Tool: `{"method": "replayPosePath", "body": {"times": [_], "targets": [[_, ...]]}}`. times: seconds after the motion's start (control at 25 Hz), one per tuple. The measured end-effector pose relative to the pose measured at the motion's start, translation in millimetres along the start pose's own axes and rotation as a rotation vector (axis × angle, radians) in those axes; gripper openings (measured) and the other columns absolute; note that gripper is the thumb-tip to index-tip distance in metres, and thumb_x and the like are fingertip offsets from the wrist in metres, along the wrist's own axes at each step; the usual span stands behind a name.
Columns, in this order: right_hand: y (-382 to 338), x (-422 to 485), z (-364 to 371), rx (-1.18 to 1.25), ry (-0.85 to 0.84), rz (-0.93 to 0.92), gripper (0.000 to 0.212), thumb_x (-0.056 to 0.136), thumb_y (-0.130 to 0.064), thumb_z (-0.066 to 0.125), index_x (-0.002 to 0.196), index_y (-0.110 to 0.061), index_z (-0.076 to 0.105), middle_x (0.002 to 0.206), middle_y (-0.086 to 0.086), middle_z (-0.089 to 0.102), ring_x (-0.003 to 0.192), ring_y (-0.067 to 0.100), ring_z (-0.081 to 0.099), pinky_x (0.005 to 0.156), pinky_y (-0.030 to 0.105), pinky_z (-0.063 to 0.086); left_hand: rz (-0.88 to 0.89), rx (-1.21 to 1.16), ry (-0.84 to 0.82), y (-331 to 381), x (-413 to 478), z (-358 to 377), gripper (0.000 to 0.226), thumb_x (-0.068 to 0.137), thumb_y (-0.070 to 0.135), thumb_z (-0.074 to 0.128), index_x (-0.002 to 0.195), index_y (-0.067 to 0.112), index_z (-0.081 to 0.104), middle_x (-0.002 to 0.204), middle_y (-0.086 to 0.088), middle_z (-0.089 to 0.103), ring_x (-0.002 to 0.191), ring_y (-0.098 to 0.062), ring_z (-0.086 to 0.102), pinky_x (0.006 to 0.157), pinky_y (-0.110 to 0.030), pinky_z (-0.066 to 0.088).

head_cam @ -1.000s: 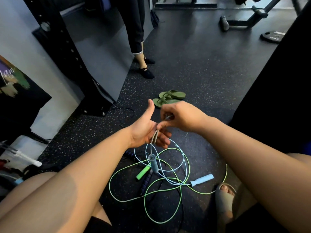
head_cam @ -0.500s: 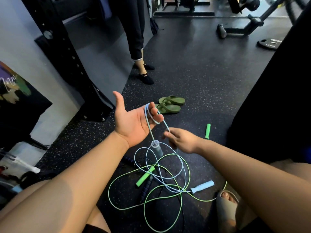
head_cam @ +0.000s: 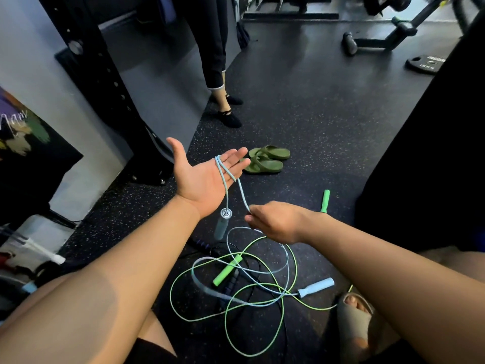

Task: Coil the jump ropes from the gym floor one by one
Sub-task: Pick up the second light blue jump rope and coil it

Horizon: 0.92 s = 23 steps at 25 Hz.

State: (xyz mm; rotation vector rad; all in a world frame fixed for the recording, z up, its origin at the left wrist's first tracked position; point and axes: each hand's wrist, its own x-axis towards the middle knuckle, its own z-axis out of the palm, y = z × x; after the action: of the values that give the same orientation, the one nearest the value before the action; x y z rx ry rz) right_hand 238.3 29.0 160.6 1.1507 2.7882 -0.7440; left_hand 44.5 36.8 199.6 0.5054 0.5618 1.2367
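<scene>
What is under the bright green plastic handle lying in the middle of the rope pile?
A dark ribbed handle lies partly beneath the bright green plastic handle, both on the speckled rubber floor. The green handle covers the upper end of the dark one.
</scene>
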Motion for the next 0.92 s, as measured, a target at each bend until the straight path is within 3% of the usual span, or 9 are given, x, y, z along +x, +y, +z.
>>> {"method": "replayPosePath", "body": {"times": [0.12,0.28,0.36,0.48,0.6,0.68,0.84,0.92], "targets": [[-5.2,0.0,0.1,-0.024,-0.039,0.054,0.034,0.106,-0.043,0.033,0.093,-0.016,0.051,0.092,0.010,0.069,0.082,0.030,0.062,0.074,0.040,0.048,0.023,-0.017,-0.033,4.2,-0.4,3.7,0.139,0.062,0.101,0.026,0.144,-0.011,0.036,0.145,-0.024,0.051,0.132,-0.044,0.052,0.116,-0.046,0.035],[-7.6,-1.2,-9.7,-0.096,-0.002,0.055,0.042,0.105,-0.045,0.032,0.092,-0.014,0.055,0.082,0.006,0.065,0.077,0.031,0.060,0.066,0.037,0.043,0.033,0.078,0.031,5.7,5.3,-4.0,0.139,0.063,0.101,0.018,0.146,-0.010,0.032,0.141,-0.022,0.057,0.130,-0.040,0.056,0.117,-0.045,0.031],[-11.6,-2.3,-17.2,-0.180,0.060,0.028,0.042,0.104,-0.048,0.032,0.086,-0.016,0.051,0.075,0.004,0.057,0.075,0.033,0.058,0.062,0.035,0.036,0.016,0.244,0.092,-0.1,10.0,-10.2,0.136,0.068,0.097,0.009,0.149,-0.010,0.026,0.134,-0.021,0.063,0.127,-0.035,0.059,0.118,-0.044,0.030],[-15.5,-2.4,-29.8,-0.181,0.209,-0.039,0.034,0.103,-0.046,0.038,0.089,-0.020,0.055,0.081,0.009,0.064,0.076,0.033,0.060,0.061,0.035,0.038,-0.092,0.617,0.126,-16.2,14.0,-15.8,0.136,0.067,0.096,0.002,0.150,-0.009,0.028,0.125,-0.019,0.068,0.116,-0.026,0.066,0.109,-0.039,0.039],[-10.4,-0.9,-41.0,-0.068,0.311,-0.076,0.031,0.101,-0.042,0.047,0.085,-0.016,0.056,0.078,0.005,0.065,0.066,0.024,0.055,0.059,0.034,0.040,-0.233,0.894,-0.035,-31.1,7.8,-12.1,0.147,0.054,0.103,0.008,0.131,-0.014,0.052,0.116,-0.030,0.064,0.100,-0.029,0.062,0.087,-0.028,0.045],[0.4,-1.2,-48.1,0.011,0.340,-0.043,0.032,0.100,-0.040,0.053,0.078,-0.016,0.055,0.068,-0.002,0.059,0.062,0.018,0.052,0.058,0.031,0.036,-0.321,0.907,-0.125,-36.1,2.6,-7.6,0.134,0.061,0.093,-0.002,0.116,-0.013,0.061,0.113,-0.034,0.065,0.102,-0.033,0.065,0.088,-0.027,0.050],[20.8,-4.8,-58.0,0.198,0.359,0.007,0.029,0.092,-0.044,0.065,0.068,-0.029,0.056,0.058,-0.010,0.049,0.055,0.002,0.048,0.053,0.019,0.032,-0.445,0.888,-0.213,-37.8,-5.5,3.7,0.124,0.062,0.091,-0.003,0.100,-0.006,0.066,0.081,-0.019,0.072,0.091,-0.035,0.070,0.091,-0.034,0.049],[27.2,-4.0,-56.2,0.328,0.373,0.033,0.030,0.089,-0.043,0.069,0.070,-0.021,0.061,0.056,-0.010,0.047,0.051,0.001,0.043,0.051,0.016,0.031,-0.456,0.851,-0.224,-36.9,-7.6,8.2,0.118,0.062,0.091,-0.001,0.091,-0.003,0.065,0.071,-0.017,0.070,0.085,-0.036,0.070,0.089,-0.032,0.051]]}}
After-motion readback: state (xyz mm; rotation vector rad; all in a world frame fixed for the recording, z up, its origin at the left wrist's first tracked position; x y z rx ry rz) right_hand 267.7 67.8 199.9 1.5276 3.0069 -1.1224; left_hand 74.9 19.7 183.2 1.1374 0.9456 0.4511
